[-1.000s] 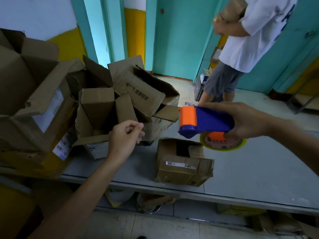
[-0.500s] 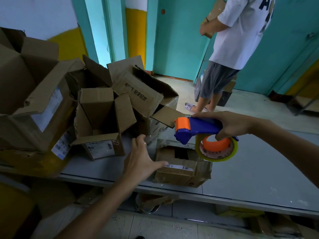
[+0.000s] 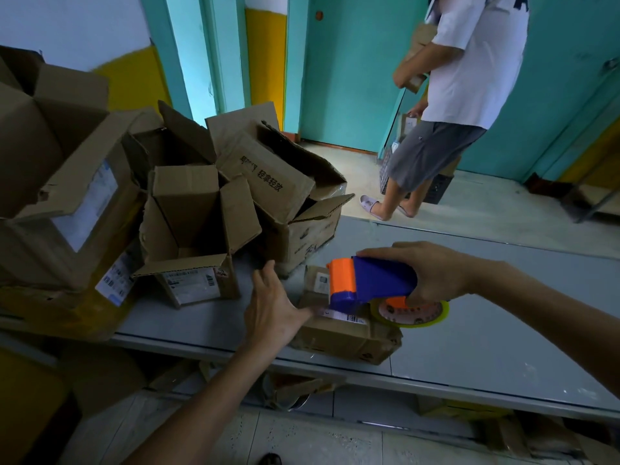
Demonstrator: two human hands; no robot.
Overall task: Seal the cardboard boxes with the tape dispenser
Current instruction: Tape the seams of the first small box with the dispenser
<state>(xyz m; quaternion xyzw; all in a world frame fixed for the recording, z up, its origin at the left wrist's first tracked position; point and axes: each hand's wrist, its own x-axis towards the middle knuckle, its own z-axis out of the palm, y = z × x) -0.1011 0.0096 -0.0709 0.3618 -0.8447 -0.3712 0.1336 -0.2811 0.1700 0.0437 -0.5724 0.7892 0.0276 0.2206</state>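
Observation:
A small, crumpled cardboard box (image 3: 345,337) with a barcode label lies near the front edge of the grey table (image 3: 486,337). My right hand (image 3: 432,273) grips a blue and orange tape dispenser (image 3: 372,281) with a yellow-rimmed roll, held just above the box's top. My left hand (image 3: 273,305) is spread with straight fingers, its thumb touching the box's left top edge. The dispenser hides part of the box's top.
Several open, empty cardboard boxes (image 3: 188,229) are piled on the table's left half. A person in a white shirt (image 3: 469,58) stands beyond the table carrying boxes. More cardboard lies on the shelf under the table.
My right hand lowered the dispenser down onto the small box. My left hand opened from a loose curl and moved right to the box's left edge. The person beyond shifted right.

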